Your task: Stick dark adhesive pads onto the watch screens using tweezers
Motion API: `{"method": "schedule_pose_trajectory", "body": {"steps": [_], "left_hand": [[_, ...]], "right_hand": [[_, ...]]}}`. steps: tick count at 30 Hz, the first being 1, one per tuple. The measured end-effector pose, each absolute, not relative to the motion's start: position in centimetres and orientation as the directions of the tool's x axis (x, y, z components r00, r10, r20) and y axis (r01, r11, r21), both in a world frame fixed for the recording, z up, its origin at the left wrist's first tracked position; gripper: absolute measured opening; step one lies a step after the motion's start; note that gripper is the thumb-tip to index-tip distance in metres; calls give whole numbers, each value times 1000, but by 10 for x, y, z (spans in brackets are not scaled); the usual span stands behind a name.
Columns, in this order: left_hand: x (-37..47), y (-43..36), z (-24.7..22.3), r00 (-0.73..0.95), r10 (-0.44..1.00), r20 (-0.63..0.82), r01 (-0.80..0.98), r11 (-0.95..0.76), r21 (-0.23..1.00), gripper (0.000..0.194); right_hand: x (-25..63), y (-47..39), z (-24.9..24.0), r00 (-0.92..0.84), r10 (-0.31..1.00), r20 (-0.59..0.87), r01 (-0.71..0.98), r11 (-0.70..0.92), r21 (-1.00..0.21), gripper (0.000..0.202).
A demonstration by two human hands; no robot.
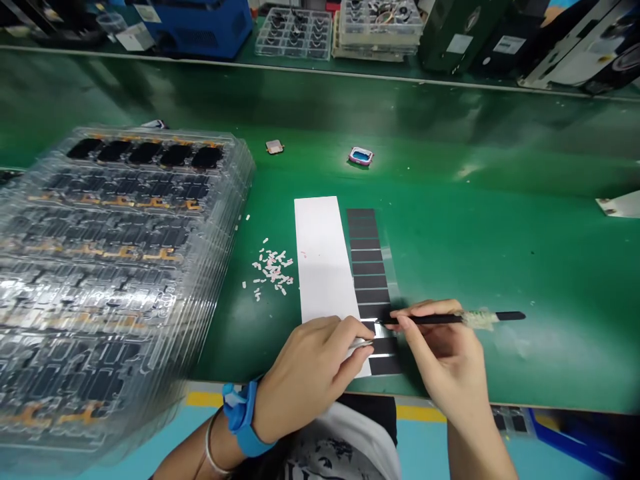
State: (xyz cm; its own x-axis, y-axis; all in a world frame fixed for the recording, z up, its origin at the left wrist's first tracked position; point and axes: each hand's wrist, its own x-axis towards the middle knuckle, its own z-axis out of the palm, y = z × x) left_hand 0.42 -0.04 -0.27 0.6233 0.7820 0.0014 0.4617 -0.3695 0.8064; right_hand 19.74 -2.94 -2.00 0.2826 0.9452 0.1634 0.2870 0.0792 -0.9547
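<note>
My right hand (445, 340) grips black tweezers (440, 319) with tape wrapped around their rear part. Their tip points left, at a black rectangle on a clear strip of black rectangular stickers (369, 268). Between thumb and forefinger, my left hand (320, 357) pinches a small, thin, silvery-white piece (361, 343), mostly hidden by the fingers. This hand is over the lower part of a long white paper strip (323, 257), which lies along the left side of the sticker strip. Left of the paper is a scatter of tiny white bits (273, 268).
A tall stack of clear trays (210, 267) with dark screen-like parts takes up the left. Behind the strips lie a small blue-centred frame (361, 157) and a small square part (275, 147). A shelf along the back bears a blue machine (200, 30) and compartment boxes (294, 33).
</note>
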Motion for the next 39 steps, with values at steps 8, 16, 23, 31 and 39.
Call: {"method": "schedule_pose_trajectory", "body": {"steps": [8, 16, 23, 31, 39], "left_hand": [[5, 1, -6, 632, 774, 38, 465, -418, 780, 7], [8, 3, -1, 606, 796, -3, 479, -362, 800, 24], [8, 5, 1, 578, 815, -41, 451, -277, 849, 22], [7, 4, 4, 412, 911, -12, 314, -130, 940, 16], [5, 4, 3, 388, 921, 36, 296, -161, 941, 16]], "right_hand": [[197, -29, -18, 317, 938, 137, 268, 50, -962, 4], [195, -29, -16, 373, 926, 60, 217, -24, -976, 8], [198, -30, -16, 458, 888, 42, 144, -28, -989, 16], [204, -34, -20, 567, 818, 98, 34, 95, -995, 17], [158, -37, 13, 469, 820, 328, 2, 370, -929, 16]]}}
